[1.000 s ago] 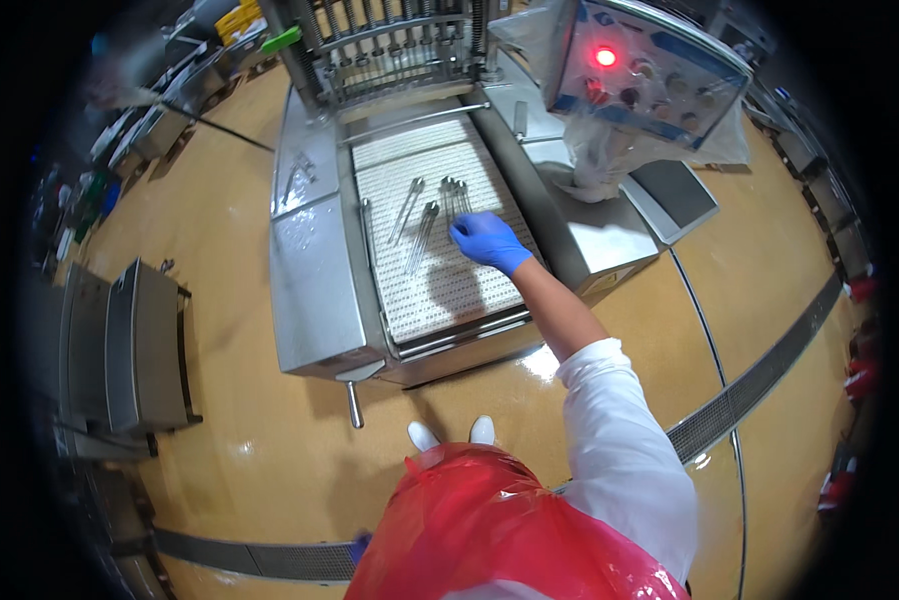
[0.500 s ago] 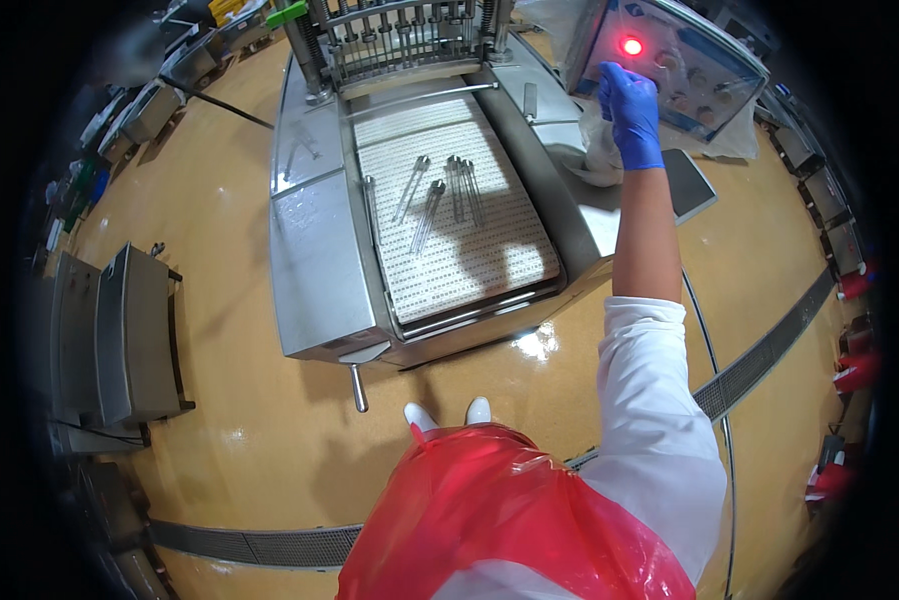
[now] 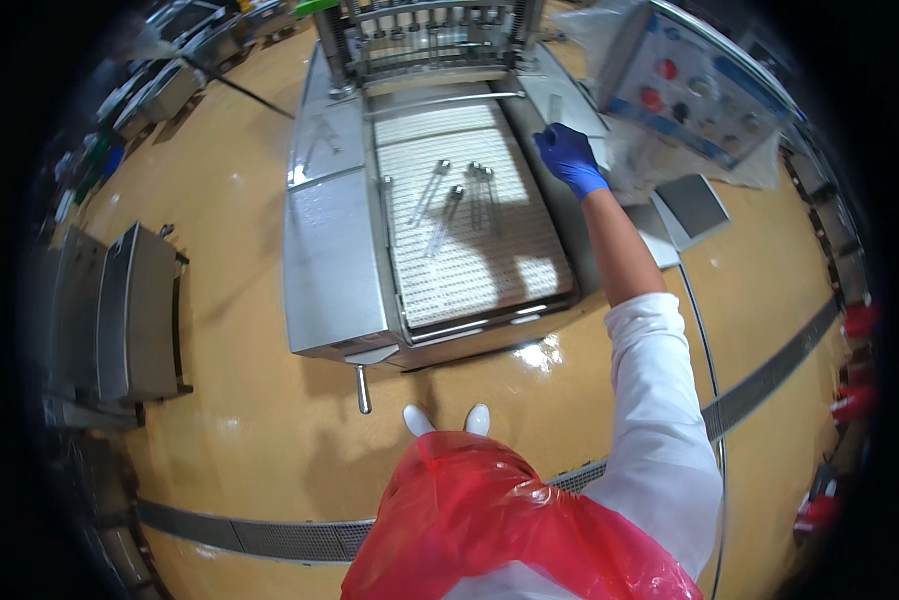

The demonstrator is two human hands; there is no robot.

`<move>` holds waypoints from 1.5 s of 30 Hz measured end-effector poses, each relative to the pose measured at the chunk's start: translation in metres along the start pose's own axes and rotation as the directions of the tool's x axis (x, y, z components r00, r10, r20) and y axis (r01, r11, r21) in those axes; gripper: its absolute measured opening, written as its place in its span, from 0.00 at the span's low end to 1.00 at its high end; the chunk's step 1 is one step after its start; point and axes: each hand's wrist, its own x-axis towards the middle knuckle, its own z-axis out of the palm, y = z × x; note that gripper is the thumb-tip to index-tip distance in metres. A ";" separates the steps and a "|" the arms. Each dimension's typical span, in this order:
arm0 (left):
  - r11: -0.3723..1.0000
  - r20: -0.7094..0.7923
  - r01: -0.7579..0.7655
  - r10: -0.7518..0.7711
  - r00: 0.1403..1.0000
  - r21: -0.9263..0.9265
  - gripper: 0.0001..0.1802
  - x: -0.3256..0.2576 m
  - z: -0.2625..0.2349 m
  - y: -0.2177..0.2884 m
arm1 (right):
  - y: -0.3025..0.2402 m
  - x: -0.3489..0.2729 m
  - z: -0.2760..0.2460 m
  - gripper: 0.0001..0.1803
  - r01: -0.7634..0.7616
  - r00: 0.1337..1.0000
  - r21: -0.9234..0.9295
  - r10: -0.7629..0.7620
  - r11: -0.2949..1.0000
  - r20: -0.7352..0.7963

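Observation:
My right hand (image 3: 571, 160), in a blue glove, is curled closed above the right edge of a stainless steel machine (image 3: 334, 270), with nothing visible in its fingers. Beside the hand, a white conveyor belt (image 3: 469, 285) runs along the machine's middle. Several thin metal needle sets (image 3: 447, 222) with dark heads lie loose on the belt. At the belt's far end stands a metal frame with upright rods (image 3: 439, 40). A plastic-covered control box (image 3: 689, 95) with red and dark knobs is to the right, its red lamp unlit. My left hand is out of view.
A lever handle (image 3: 364, 390) sticks out at the machine's near left corner. Steel cabinets (image 3: 134, 320) stand at the left. A drain grate (image 3: 269, 537) crosses the yellow floor (image 3: 229, 420) near my feet. Red items (image 3: 854, 400) line the right edge.
My right hand has left the control box and moved left and nearer, over the machine's edge. The bright red lamp on the box has gone dark. The view has shifted slightly.

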 end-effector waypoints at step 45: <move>0.954 -0.094 -0.231 0.252 0.963 0.191 0.18 0.532 -0.406 0.218 | -0.491 -0.046 0.142 0.24 -0.038 0.945 0.616 -0.172 0.787 0.278</move>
